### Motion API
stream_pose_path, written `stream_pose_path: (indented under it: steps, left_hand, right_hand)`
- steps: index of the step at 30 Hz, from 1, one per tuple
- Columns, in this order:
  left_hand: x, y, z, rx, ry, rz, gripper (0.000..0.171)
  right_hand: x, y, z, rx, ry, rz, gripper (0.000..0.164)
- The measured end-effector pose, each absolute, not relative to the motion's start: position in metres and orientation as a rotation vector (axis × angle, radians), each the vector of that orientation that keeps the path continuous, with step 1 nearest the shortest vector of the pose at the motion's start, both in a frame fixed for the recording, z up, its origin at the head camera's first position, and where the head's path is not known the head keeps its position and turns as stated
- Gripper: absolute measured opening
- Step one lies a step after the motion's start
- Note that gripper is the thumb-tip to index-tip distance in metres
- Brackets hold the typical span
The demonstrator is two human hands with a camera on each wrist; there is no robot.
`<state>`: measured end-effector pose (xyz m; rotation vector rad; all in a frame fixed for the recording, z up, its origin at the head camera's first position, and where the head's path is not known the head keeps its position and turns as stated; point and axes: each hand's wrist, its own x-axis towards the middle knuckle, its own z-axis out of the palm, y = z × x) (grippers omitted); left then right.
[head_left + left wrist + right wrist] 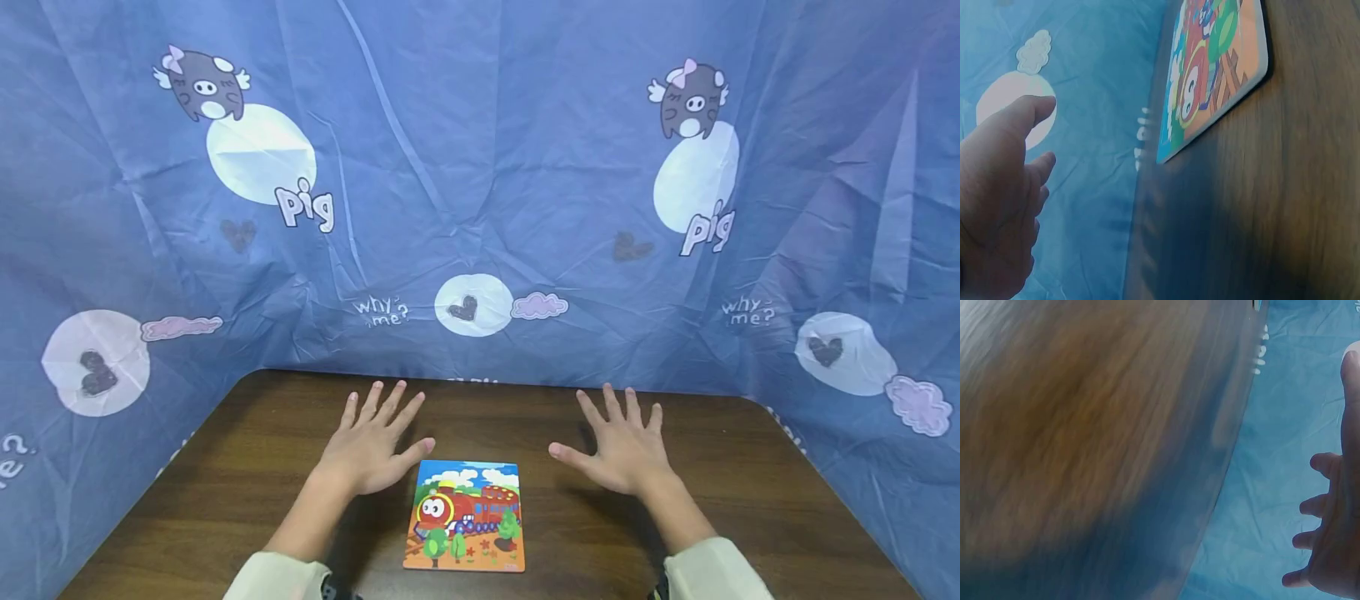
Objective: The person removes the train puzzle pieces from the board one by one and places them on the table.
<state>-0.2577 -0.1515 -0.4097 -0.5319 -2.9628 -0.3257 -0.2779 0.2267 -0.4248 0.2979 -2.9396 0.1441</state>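
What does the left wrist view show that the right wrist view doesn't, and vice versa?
Only left wrist: the left hand, a red cartoon train printed on a board, and a cloud print.
Only right wrist: the right hand, fingers spread.
Both: the wood-grain tabletop and blue backdrop cloth.

The picture board (464, 517) is lying on the table (225, 500), about midway from side to side. The left hand (369, 452) is hovering over the table to the board's left and slightly beyond it, thumb near its back left corner, while the right hand (622, 452) is hovering farther off, to the right. A curtain (480, 150) is hanging behind the table and along both sides.
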Motion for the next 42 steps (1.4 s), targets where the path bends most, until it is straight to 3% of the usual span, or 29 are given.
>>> stream_pose_path:
  steps: [8,20,32,42]
  left_hand:
    - [-0.261,-0.137,-0.413,-0.576,-3.026,-0.311,0.080]
    - [-0.261,-0.116,-0.420,-0.703,-3.147,-0.412,0.073]
    - [-0.260,-0.106,-0.428,-0.813,-3.122,-0.582,0.069]
    - [-0.261,-0.103,-0.435,-0.849,-3.111,-0.664,0.057]
  right_hand:
    - [-0.279,0.210,-0.426,0.371,-2.958,0.174,0.107]
    - [-0.278,0.184,-0.430,0.681,-3.060,0.365,0.089]
    - [-0.276,0.162,-0.433,0.885,-3.072,0.425,0.060]
    - [-0.275,0.158,-0.437,0.996,-3.021,0.720,0.051]
